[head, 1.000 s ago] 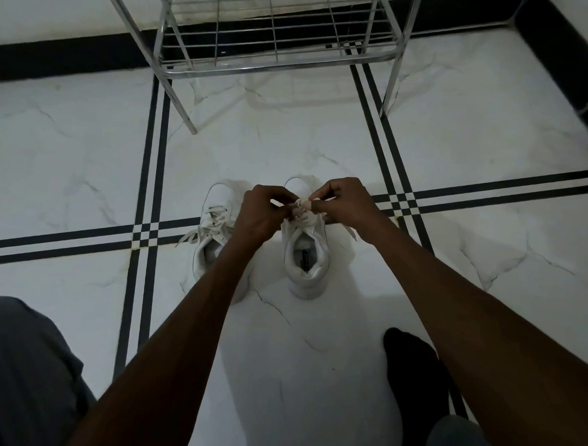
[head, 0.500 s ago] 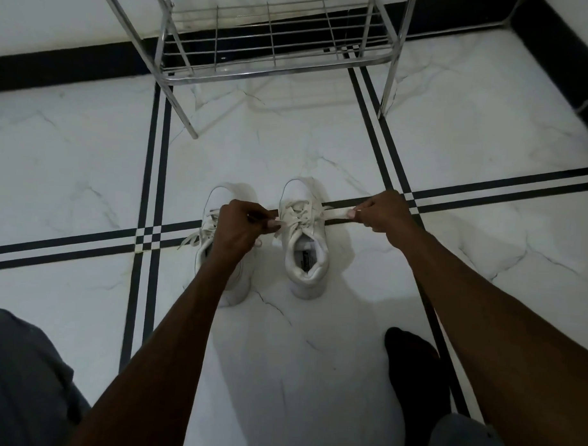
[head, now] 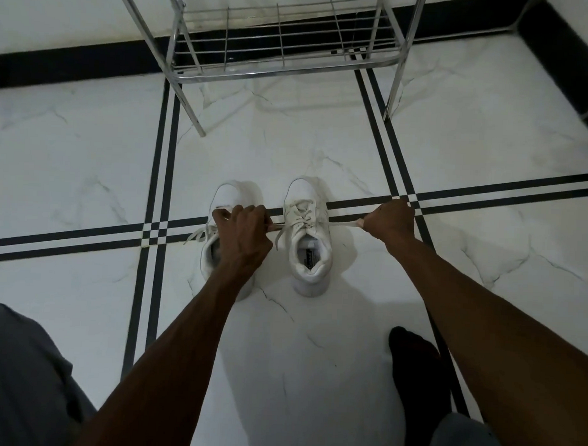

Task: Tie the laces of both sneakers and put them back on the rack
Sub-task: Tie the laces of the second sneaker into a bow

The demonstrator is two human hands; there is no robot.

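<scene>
From the head camera, two white lace-up sneakers stand side by side on a white marble-patterned tile floor (head: 314, 373) crossed by black double stripes, toes pointing away from the person. The right white sneaker (head: 307, 243) sits between the two hands. The left hand (head: 244, 227) is closed on one end of its flat cream lace (head: 344, 223), and the right hand (head: 391, 219), well apart from the left, pinches the other end, so the lace runs taut and nearly level across the shoe's tongue. A loose tail of lace hangs down just beside the left hand. The left white sneaker (head: 232, 197) lies partly under the left hand and wrist, its own laces splayed loose toward the outer side of that hand. Beyond both hands stands a chrome wire shoe rack (head: 278, 55) on thin metal legs, its lowest shelf bare. Nearer than the right forearm, a foot in a black sock (head: 414, 370) rests on the floor, and grey trouser legs (head: 20, 380) fill the lower corners.
</scene>
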